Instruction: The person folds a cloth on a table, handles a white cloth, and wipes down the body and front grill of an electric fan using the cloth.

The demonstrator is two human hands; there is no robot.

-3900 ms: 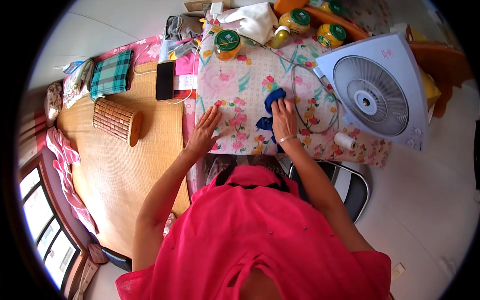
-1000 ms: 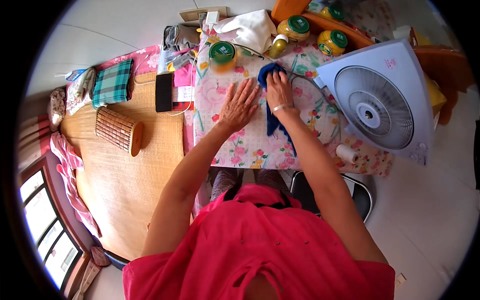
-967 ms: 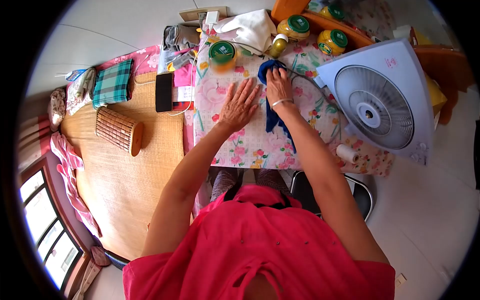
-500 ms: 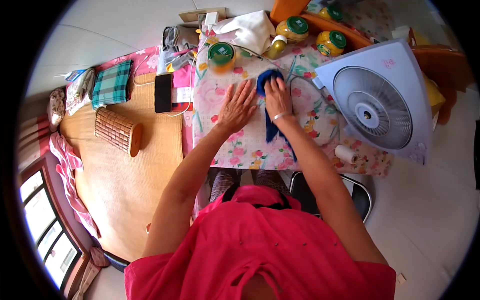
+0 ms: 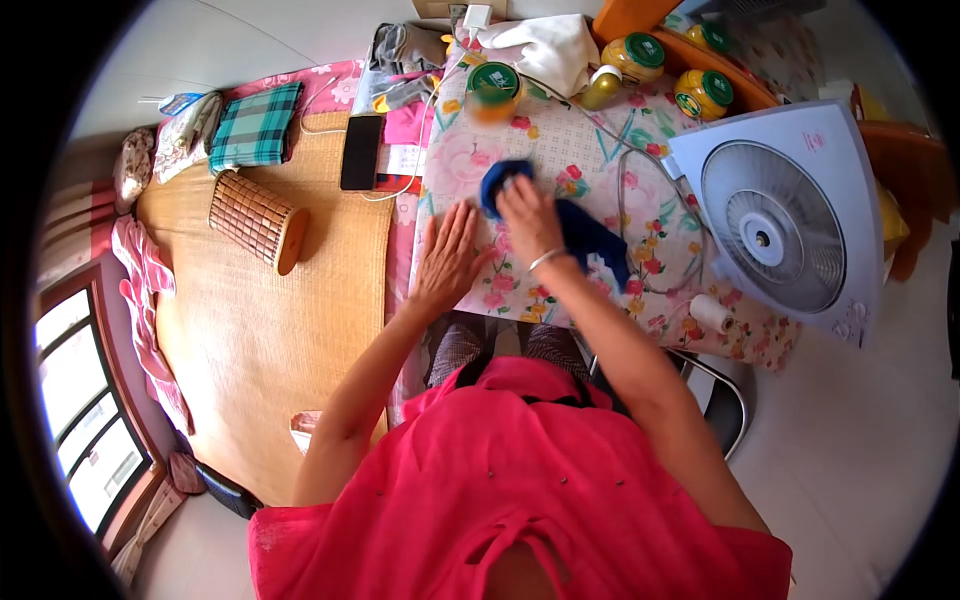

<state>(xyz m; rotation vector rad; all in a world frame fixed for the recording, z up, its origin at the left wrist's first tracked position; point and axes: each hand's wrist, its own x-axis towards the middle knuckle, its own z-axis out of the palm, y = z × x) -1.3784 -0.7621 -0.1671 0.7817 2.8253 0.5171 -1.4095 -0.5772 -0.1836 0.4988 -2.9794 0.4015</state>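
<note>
My left hand (image 5: 450, 258) lies flat near the left edge of the flowered tablecloth (image 5: 470, 150), its fingers stretched out. Just to its right, my right hand (image 5: 532, 222) presses a bunched dark blue cloth (image 5: 595, 238) against the table. One crumpled end of the cloth shows beyond the fingertips, and its tail trails out to the right of the wrist. The right fingers are a little blurred and curl over the fabric.
A fan (image 5: 775, 220) lies face up at right, near a thread spool (image 5: 711, 313). Jars (image 5: 633, 57), a small bottle (image 5: 602, 88) and a white cloth (image 5: 540, 50) stand at the back. At left are a phone (image 5: 362, 153), a woven pillow (image 5: 257, 220) and a mat (image 5: 300, 330).
My right hand has swept left over the table with the blue cloth, whose tail now trails rightward. My left hand has slid toward the near left edge. The whole view has shifted slightly.
</note>
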